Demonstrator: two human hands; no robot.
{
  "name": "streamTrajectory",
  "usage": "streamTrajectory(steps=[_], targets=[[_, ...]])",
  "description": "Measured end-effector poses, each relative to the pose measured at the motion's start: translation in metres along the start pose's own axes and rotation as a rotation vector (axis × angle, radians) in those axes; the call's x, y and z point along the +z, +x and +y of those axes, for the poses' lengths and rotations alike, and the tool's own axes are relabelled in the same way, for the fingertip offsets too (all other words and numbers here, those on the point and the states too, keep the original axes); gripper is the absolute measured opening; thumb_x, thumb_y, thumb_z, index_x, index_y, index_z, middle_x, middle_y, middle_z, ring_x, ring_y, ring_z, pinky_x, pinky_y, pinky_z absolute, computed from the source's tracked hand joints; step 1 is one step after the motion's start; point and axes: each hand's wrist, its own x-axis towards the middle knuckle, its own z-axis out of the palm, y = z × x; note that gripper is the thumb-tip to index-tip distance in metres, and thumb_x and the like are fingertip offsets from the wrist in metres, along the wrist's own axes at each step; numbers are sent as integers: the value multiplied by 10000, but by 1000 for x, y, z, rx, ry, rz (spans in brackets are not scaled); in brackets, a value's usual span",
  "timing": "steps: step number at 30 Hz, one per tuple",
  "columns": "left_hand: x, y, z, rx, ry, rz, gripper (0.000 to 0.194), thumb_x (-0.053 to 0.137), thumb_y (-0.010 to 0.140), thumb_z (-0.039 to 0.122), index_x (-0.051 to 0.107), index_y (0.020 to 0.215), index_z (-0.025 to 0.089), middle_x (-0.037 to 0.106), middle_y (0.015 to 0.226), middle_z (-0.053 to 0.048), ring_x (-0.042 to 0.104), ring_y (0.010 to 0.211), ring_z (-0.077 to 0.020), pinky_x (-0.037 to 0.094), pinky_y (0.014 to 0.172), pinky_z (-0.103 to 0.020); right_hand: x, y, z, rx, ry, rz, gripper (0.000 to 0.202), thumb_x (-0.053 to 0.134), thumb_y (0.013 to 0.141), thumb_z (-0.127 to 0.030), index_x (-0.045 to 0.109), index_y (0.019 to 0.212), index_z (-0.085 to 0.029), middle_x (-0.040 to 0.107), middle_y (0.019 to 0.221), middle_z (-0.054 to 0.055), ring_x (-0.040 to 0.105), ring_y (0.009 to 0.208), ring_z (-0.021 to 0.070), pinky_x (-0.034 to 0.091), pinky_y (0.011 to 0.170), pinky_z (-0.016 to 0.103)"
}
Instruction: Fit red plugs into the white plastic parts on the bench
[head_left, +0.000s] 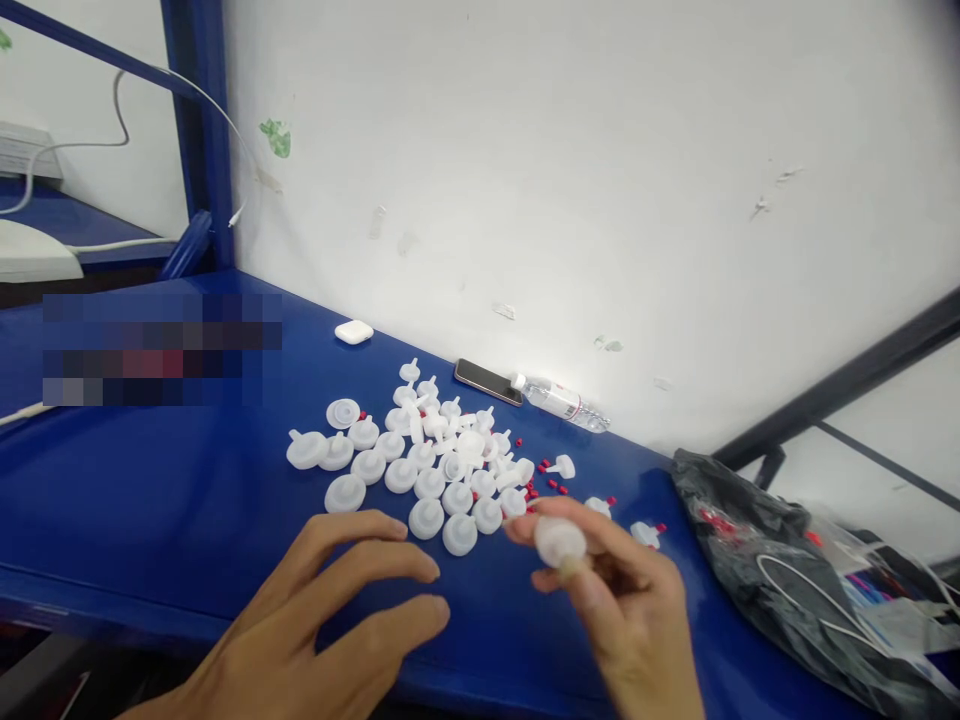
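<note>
Right hand [637, 610]: grip clamped on one translucent white piece with a round base [559, 540], held over the blue worktop [187, 480]. Left hand [277, 645]: grip apart, fingers spread near the pile of similar pieces [430, 485]. Small red parts [553, 484] lie scattered right of the pile (phone [487, 381] and clear bottle [559, 399] behind, by the wall [540, 200]).

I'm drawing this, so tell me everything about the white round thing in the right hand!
The white round thing looks like cloudy plastic; blur hides its finer details. The right hand holds it between thumb and fingers, over the blue table, near many similar pieces, with one broad side facing us. The thumb tip covers part of its lower edge.
</note>
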Motion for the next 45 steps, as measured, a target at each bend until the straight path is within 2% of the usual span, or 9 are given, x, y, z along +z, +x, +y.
streamTrajectory(steps=[4, 12, 16, 20, 23, 28, 34, 39, 45], targets=[[2, 9, -6, 19, -3, -110, 370, 489, 1053, -62, 700, 1201, 203, 761, 1155, -43, 629, 1251, -195, 551, 1106, -319, -39, 18, 3, -95, -135, 162, 275, 870, 913, -501, 886, 1106, -305, 898, 965, 70, 881, 856, 261, 713, 665, 248], [7, 2, -9, -45, -23, -148, 398, 465, 1072, -56, 697, 1219, 231, 682, 1236, -33, 534, 1319, -183, 486, 1167, -287, -94, 52, 8, -46, -221, 360, 434, 897, 869, -586, 870, 1128, -238, 895, 1003, 111, 865, 1025, 298, 731, 781, 318], [10, -2, -14, -47, 0, -148, 414, 462, 1078, -39, 713, 1238, 248, 679, 1271, -29, 539, 1325, -175, 467, 1175, -279, -120, 88, 13, -44, -167, 363, 436, 874, 884, -597, 857, 1087, -212, 880, 955, 95, 852, 939, 233, 696, 801, 278], [11, -1, -16, -39, -3, -127, 424, 461, 1076, -26, 717, 1244, 267, 698, 1250, -23, 566, 1303, -170, 477, 1160, -280, -138, 127, 29, -29, -119, 335, 361, 728, 1013, -572, 789, 976, -217, 811, 860, 29, 745, 706, 137, 610, 625, 223], [11, 2, -16, -33, 8, -109, 409, 467, 1072, -2, 715, 1232, 280, 709, 1223, -14, 591, 1272, -158, 498, 1118, -257, -146, 146, 53, 44, -81, 340, 385, 602, 1109, -533, 727, 981, -193, 699, 773, -19, 610, 580, 102, 539, 544, 229], [9, 0, -21, 18, 39, -124, 400, 505, 1046, 2, 711, 1249, 279, 700, 1243, -3, 592, 1281, -147, 481, 1137, -222, -162, 151, 86, 198, -9, 305, 344, 700, 1075, -478, 709, 1245, -180, 752, 1144, 58, 740, 894, 184, 655, 775, 361], [10, 0, -26, 64, 65, -149, 406, 534, 1020, -2, 704, 1274, 266, 694, 1270, -3, 599, 1285, -155, 465, 1169, -224, -178, 147, 84, 186, 56, 251, 358, 701, 1075, -458, 697, 1314, -192, 743, 1257, 84, 748, 1011, 218, 661, 873, 418], [11, 0, -25, 49, 56, -111, 373, 533, 1032, 17, 716, 1247, 261, 699, 1261, -6, 613, 1274, -161, 465, 1172, -242, -170, 147, 91, 179, 2, 201, 355, 742, 1053, -401, 698, 1340, -196, 721, 1364, 100, 735, 1159, 263, 646, 978, 483], [8, -1, -28, 91, 89, -145, 371, 576, 1008, 39, 725, 1256, 273, 731, 1248, -5, 638, 1269, -166, 509, 1154, -226, -160, 144, 96, 190, -161, 173, 355, 739, 1055, -408, 703, 1338, -196, 721, 1371, 101, 734, 1167, 266, 642, 992, 492]])
